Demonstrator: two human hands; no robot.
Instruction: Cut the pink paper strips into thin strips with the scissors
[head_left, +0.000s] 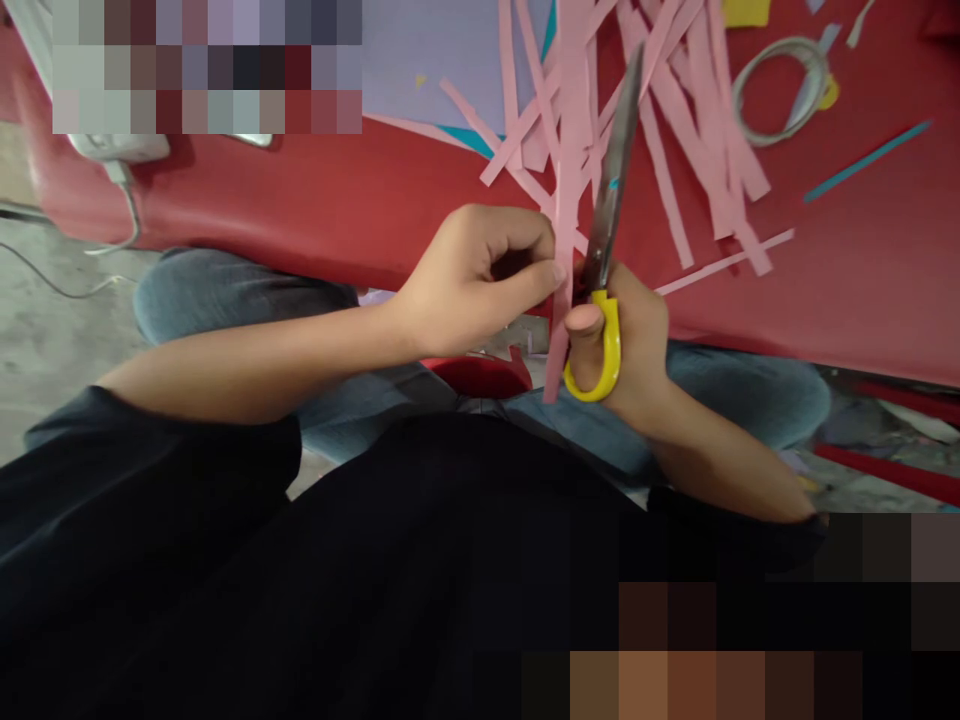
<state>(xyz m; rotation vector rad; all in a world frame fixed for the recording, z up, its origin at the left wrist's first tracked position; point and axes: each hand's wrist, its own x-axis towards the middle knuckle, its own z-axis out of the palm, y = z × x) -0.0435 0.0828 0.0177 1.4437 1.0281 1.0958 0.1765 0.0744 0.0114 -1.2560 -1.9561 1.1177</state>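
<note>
Left hand (480,280): pinched shut on 1 pink strip (568,150), held upright near the red table (315,200) edge. Right hand (630,340): clamped on yellow-handled scissors (611,200), blades touching the strip. Far right: loose pink strips (705,130), tape ring (784,85), teal sliver (870,160).

Red desk (862,290) carries loose pink strips (697,110), a lavender sheet (427,60), a teal sliver (870,160), a wire coil (784,85).

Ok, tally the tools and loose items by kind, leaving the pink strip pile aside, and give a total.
Scissors: 1
Pink strip held in left hand beside right hand: 1
Teal strips: 1
Wire coil: 1
Total: 4
</note>
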